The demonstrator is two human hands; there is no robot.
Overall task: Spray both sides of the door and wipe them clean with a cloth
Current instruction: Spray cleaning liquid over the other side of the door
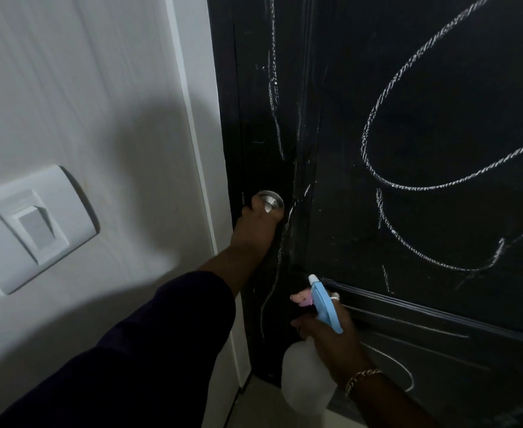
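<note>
A black door [424, 103] fills the right of the view, covered in white chalk scribbles and loops. My left hand [255, 225] grips its round silver knob [271, 200] at the door's left edge. Lower down, my right hand [331, 332] holds a clear spray bottle [300, 381] with a light blue trigger head [323, 299] and white nozzle, which sits close to the door surface. A bit of pink material [302, 299] shows next to the trigger. I cannot tell whether it is a cloth.
A white wall [84, 88] with a white light switch [34, 227] lies to the left. The white door frame [198, 118] runs between wall and door. Pale floor tile [263, 406] shows at the bottom under the door edge.
</note>
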